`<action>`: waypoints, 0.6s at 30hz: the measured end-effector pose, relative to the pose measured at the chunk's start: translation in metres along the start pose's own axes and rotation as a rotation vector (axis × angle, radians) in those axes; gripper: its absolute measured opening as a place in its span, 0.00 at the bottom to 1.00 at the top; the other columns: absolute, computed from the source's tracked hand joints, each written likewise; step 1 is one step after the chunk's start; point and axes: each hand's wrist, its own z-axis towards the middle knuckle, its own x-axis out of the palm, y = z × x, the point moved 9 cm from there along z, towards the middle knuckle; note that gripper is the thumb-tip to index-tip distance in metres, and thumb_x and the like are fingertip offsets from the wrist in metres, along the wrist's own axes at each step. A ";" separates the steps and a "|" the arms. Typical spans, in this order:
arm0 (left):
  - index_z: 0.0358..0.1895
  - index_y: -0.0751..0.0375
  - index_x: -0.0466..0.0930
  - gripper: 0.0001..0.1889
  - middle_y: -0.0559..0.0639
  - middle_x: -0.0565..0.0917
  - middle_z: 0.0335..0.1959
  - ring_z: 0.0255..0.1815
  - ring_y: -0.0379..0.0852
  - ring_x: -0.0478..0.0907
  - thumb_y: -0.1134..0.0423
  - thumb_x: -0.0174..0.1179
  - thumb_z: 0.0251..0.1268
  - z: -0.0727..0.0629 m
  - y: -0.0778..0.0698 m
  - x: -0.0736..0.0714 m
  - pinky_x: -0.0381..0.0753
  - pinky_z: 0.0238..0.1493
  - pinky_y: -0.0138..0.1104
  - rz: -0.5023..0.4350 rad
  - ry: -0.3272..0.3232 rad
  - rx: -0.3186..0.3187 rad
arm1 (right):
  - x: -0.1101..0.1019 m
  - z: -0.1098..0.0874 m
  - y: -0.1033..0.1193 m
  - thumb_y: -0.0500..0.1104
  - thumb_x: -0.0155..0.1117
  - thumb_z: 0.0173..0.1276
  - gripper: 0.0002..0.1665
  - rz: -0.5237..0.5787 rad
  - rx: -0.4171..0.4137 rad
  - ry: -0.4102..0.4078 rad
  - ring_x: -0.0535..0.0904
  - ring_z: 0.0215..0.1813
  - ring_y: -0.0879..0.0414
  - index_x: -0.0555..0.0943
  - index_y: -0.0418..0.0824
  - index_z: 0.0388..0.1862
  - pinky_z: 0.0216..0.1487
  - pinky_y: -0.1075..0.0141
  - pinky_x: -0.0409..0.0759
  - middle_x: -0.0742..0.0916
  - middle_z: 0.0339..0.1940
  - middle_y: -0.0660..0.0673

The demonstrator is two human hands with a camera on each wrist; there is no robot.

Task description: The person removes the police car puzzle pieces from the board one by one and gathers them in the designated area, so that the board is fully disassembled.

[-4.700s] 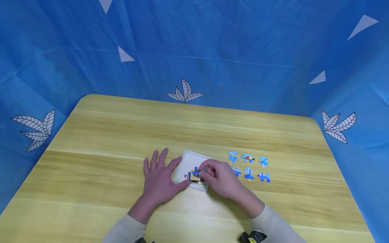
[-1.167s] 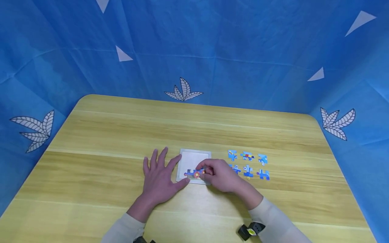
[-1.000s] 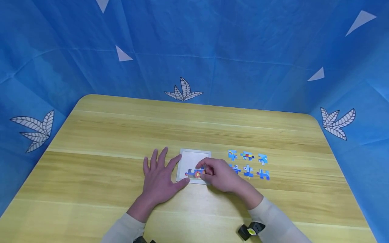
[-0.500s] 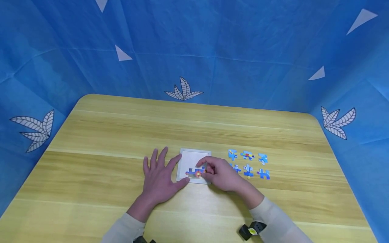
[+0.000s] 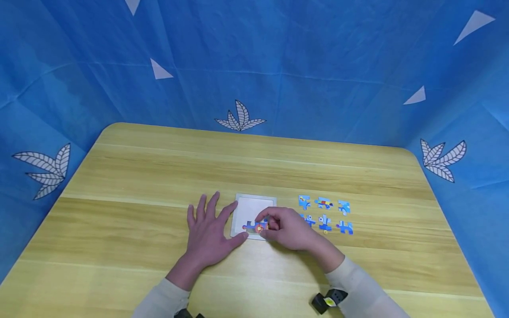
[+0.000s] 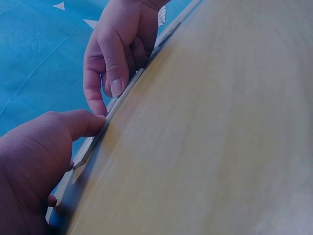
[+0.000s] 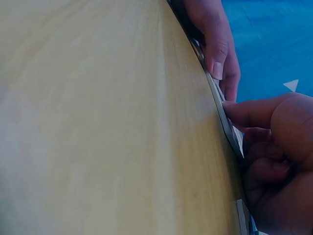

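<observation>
A pale square puzzle tray (image 5: 254, 206) lies on the table, with joined blue and red jigsaw pieces (image 5: 250, 227) along its near side. My left hand (image 5: 210, 238) is spread flat at the tray's left, thumb (image 6: 90, 123) and index finger on its edge. My right hand (image 5: 288, 227) is over the tray's near right corner. Its thumb and index finger straddle a jigsaw piece (image 5: 260, 226) with a red and yellow round pattern, and seem to pinch it. The other right fingers are curled (image 7: 266, 154). This hand hides the tray's right corner.
Several loose blue jigsaw pieces (image 5: 324, 222) lie in two rows right of the tray, one partly behind my right hand. A wooden table (image 5: 159, 172) bears everything. Blue cloth (image 5: 318, 66) hangs behind it. A black device (image 5: 330, 301) is on the right wrist.
The tray was tilted several seconds ago and now sits straight. The right hand has set its piece beside the others, then shifted it slightly right, its fingers lifting and closing again. The left hand stays put.
</observation>
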 end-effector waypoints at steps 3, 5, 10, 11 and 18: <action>0.74 0.42 0.69 0.42 0.61 0.51 0.79 0.78 0.67 0.35 0.27 0.57 0.58 0.000 0.000 0.000 0.29 0.68 0.65 0.003 0.000 -0.001 | 0.001 0.001 -0.002 0.35 0.72 0.64 0.12 0.008 0.013 0.009 0.66 0.22 0.62 0.84 0.46 0.45 0.37 0.62 0.72 0.71 0.18 0.56; 0.74 0.42 0.69 0.42 0.61 0.51 0.79 0.78 0.67 0.35 0.28 0.57 0.58 0.000 0.000 0.000 0.29 0.68 0.65 0.006 -0.002 -0.001 | 0.001 0.001 -0.003 0.35 0.71 0.64 0.12 0.019 0.026 0.013 0.66 0.23 0.62 0.84 0.45 0.45 0.36 0.62 0.72 0.71 0.18 0.56; 0.74 0.42 0.69 0.41 0.61 0.52 0.79 0.78 0.67 0.36 0.28 0.58 0.57 0.000 0.000 -0.001 0.29 0.68 0.65 0.013 -0.011 0.002 | 0.000 0.001 -0.005 0.31 0.67 0.65 0.12 0.070 0.051 0.019 0.66 0.23 0.62 0.84 0.44 0.45 0.37 0.62 0.71 0.71 0.18 0.54; 0.73 0.42 0.69 0.41 0.61 0.52 0.78 0.78 0.67 0.36 0.28 0.58 0.57 0.000 0.000 -0.001 0.30 0.67 0.65 0.013 -0.013 0.004 | 0.000 0.002 -0.006 0.30 0.67 0.65 0.12 0.080 0.054 0.021 0.65 0.22 0.62 0.84 0.43 0.45 0.37 0.62 0.71 0.70 0.18 0.54; 0.73 0.43 0.70 0.42 0.62 0.52 0.78 0.78 0.67 0.37 0.29 0.59 0.57 0.000 0.000 -0.001 0.30 0.67 0.65 0.009 -0.018 0.008 | 0.001 0.002 -0.006 0.28 0.65 0.64 0.13 0.120 0.057 0.034 0.64 0.22 0.62 0.84 0.41 0.45 0.41 0.61 0.72 0.69 0.17 0.54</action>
